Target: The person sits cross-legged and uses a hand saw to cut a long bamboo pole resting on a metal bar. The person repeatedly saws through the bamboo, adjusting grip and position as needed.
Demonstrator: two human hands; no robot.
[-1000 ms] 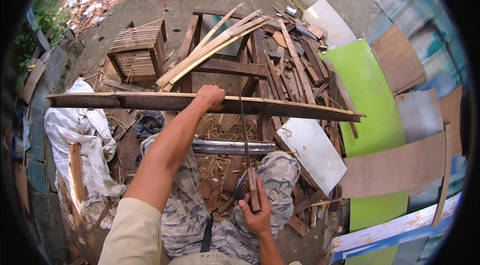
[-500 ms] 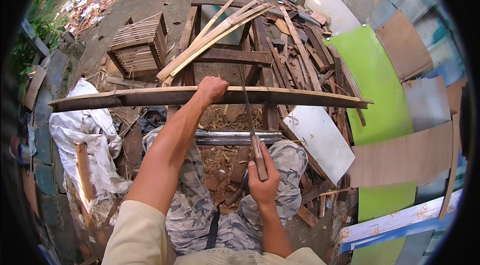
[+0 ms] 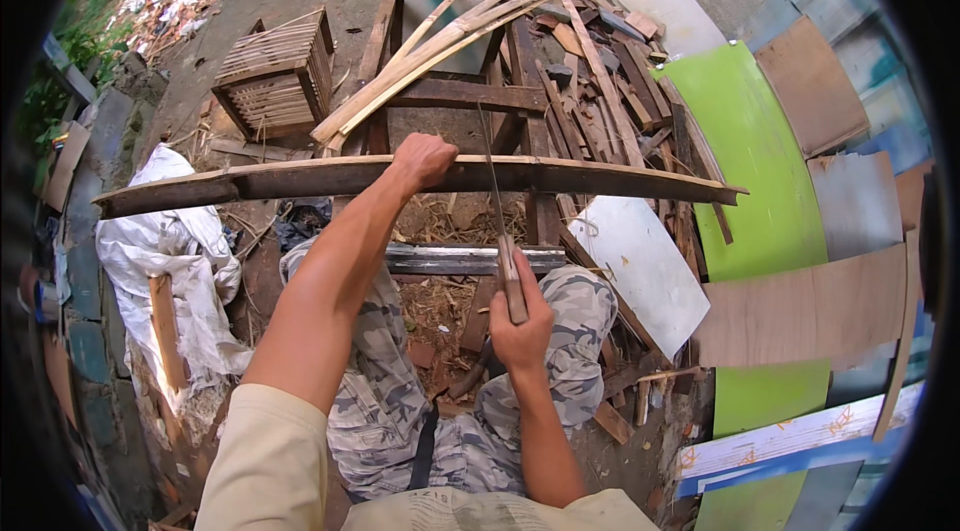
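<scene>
A long half-split bamboo pole (image 3: 620, 181), pale along its cut edge and dark on the side facing me, lies crosswise over a wooden frame (image 3: 470, 96). My left hand (image 3: 425, 161) is closed over it near its middle, pressing from above. In my right hand (image 3: 520, 326) is the wooden handle of a handsaw (image 3: 497, 191), with fingers wrapped round it. Its long narrow blade points away from me and crosses the bamboo just right of my left hand. Any cut under the blade is too small to make out.
Pale split strips (image 3: 430, 61) lean on the frame, beside a slatted wooden crate (image 3: 275, 76). Scrap wood (image 3: 610, 81) is heaped to the right, near a white board (image 3: 640, 271) and green sheet (image 3: 745, 131). A white sack (image 3: 170, 251) lies left. A dark bar (image 3: 470, 259) spans before my knees.
My right hand has pushed the handsaw forward, away from me, so its tip reaches farther past the bamboo. My left hand keeps its hold; the view has shifted slightly.
</scene>
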